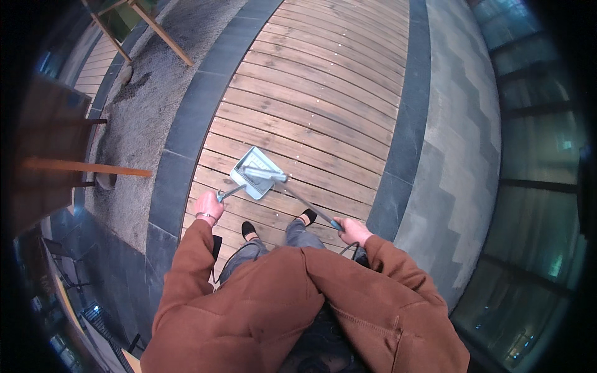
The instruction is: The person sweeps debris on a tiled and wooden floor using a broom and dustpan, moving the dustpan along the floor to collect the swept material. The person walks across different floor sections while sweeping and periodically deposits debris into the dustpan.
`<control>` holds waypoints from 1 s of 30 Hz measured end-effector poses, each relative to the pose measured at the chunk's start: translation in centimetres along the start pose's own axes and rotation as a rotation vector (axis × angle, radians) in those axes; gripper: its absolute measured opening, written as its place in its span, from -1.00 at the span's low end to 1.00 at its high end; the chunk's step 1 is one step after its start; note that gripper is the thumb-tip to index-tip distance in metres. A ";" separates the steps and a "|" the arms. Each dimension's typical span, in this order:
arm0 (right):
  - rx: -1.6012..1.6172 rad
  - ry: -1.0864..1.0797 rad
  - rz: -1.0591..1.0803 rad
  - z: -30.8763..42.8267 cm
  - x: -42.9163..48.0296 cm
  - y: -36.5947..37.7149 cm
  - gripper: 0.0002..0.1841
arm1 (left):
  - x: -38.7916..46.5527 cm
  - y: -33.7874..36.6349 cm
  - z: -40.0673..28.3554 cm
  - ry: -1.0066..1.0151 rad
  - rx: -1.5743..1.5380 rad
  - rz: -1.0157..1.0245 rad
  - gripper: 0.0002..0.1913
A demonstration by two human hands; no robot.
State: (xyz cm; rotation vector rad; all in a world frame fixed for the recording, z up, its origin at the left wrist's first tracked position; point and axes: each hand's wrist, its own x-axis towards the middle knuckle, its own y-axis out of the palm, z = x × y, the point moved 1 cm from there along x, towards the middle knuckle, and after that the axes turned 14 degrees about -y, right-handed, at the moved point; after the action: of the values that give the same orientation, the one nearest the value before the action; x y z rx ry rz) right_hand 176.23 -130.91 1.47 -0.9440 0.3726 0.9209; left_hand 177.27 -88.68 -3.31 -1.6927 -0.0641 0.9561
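My left hand [209, 207] is closed around the handle of a light blue dustpan [258, 190], whose pan is held out in front of my feet over the wooden decking [298, 135]. In my right hand [353, 231] is the long dark handle of a broom [305, 201]. The broom's pale blue head, slightly blurred, lies across the dustpan's opening and hides part of its inside. Whether the pan rests on the boards or hovers just above them I cannot tell. A bracelet circles my left wrist.
Dark stone borders [179, 128] edge the decking, with a gravel strip [144, 109] beyond on the left. Wooden legs [163, 35] stand on that gravel. Grey paving [447, 140] and glass panels [536, 154] run along the right. Chairs [100, 321] show at lower left.
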 end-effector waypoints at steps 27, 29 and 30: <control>0.012 -0.045 -0.098 -4.0 -3.5 -3.8 -0.53 | -0.7 -0.7 1.9 -0.223 -0.203 -0.040 -0.69; 0.088 0.030 -0.187 -5.8 -5.8 -3.2 -0.56 | -0.9 -1.3 0.3 -0.160 -0.158 -0.106 -0.70; 0.134 0.080 -0.253 -6.7 -6.8 -2.6 -0.58 | -1.1 -1.8 -0.5 -0.129 -0.159 -0.104 -0.70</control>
State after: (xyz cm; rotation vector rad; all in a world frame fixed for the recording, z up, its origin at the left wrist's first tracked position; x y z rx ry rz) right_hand 175.16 -140.55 3.41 -0.8830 0.3688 0.6214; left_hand 177.63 -89.00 -1.19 -1.7527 -0.3187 1.0024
